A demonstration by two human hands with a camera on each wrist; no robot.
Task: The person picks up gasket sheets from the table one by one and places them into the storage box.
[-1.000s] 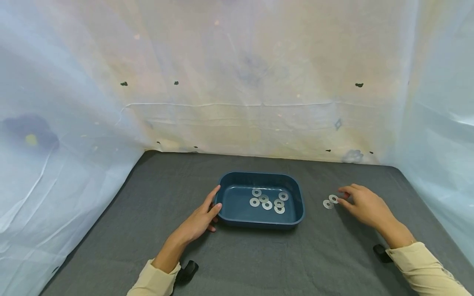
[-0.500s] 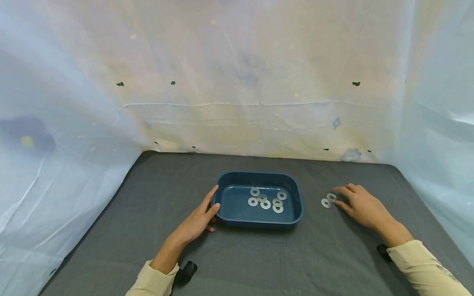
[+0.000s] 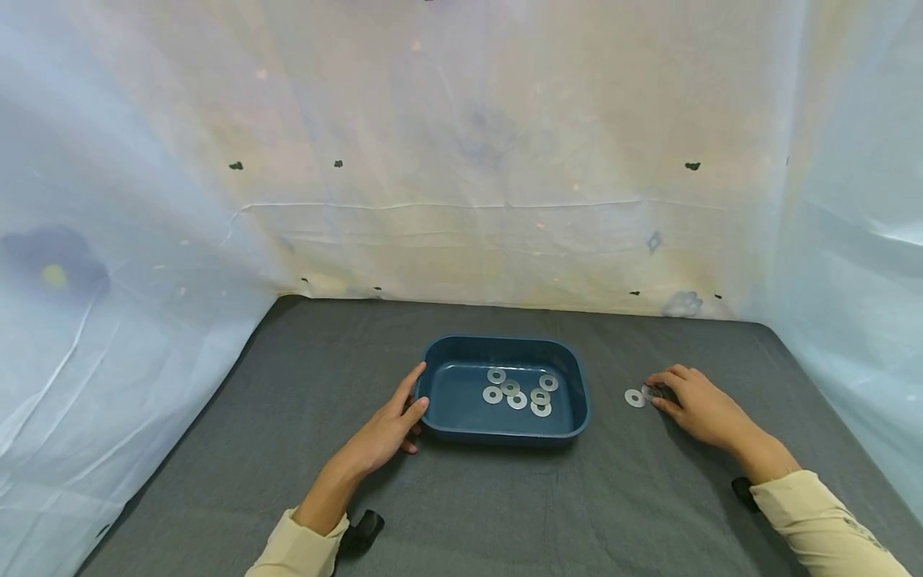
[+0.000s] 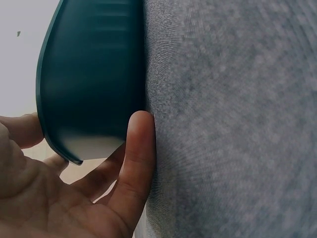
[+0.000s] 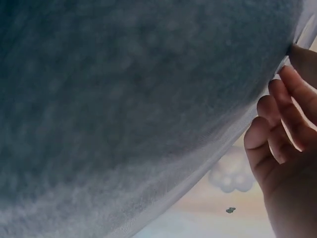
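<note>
A blue rectangular tray [image 3: 505, 433] with several flat metal washers [image 3: 517, 401] inside lies on the cloth. My left hand [image 3: 385, 433] holds its left end, thumb and index finger at the rim and the other fingers against the outside. In the left wrist view, the little finger [image 4: 138, 158] lies low beside the tray wall [image 4: 94, 74], near the cloth. To the right of the tray, my right hand [image 3: 703, 405] pinches a washer [image 3: 648, 393] between thumb and index finger, partly hidden. Another washer [image 3: 634, 398] lies flat just left of it. The right wrist view hides the pinched washer.
Dark grey cloth [image 3: 461, 513] covers the table. A pale patterned curtain [image 3: 469, 240] hangs along the back, with bluish sheets [image 3: 94, 361] at the sides. A black wrist device [image 3: 364, 530] sits below the left wrist.
The right hand has lowered onto the farther of the two loose washers, and its thumb and index finger have closed on it. The left hand stays on the tray.
</note>
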